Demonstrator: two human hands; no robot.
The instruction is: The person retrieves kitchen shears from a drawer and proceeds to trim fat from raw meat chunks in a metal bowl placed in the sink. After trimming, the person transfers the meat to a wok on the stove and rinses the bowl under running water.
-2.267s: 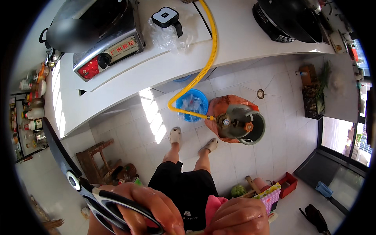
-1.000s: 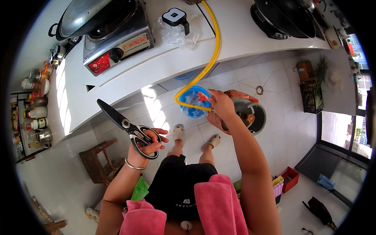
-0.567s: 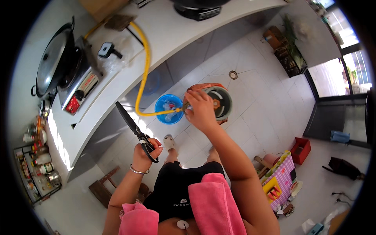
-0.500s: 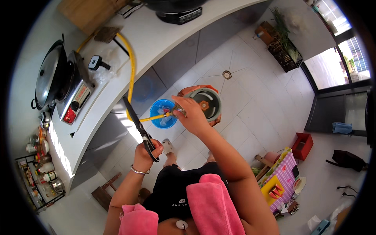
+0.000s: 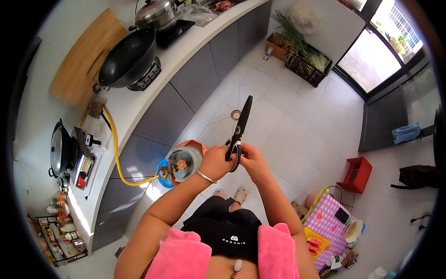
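Note:
A pair of black scissors (image 5: 240,124) points away from me, its blades looking closed together. My left hand (image 5: 216,163) is wrapped around its handles. At the right side of the handle loop, my right hand (image 5: 253,164) has its fingers bent and pressed against the scissors. Left of my hands stands a grey gas cylinder (image 5: 194,157) with an orange valve knob (image 5: 181,165). A round regulator (image 5: 163,173) on the end of a yellow hose (image 5: 117,156) is beside the valve; whether it is joined on, I cannot tell. Partly hidden behind them is a blue bucket (image 5: 162,163).
The curved white counter (image 5: 139,104) carries a black wok (image 5: 129,58), a gas stove (image 5: 83,162) with a lidded pan, and a wooden board (image 5: 83,60). A black vegetable crate (image 5: 306,67) sits at the far wall. Right are a red stool (image 5: 357,174) and a checked-cloth table (image 5: 331,218).
My right hand has let go of the regulator and come to the scissors. My left hand has carried the scissors rightward, past the cylinder. The view has swung to the right.

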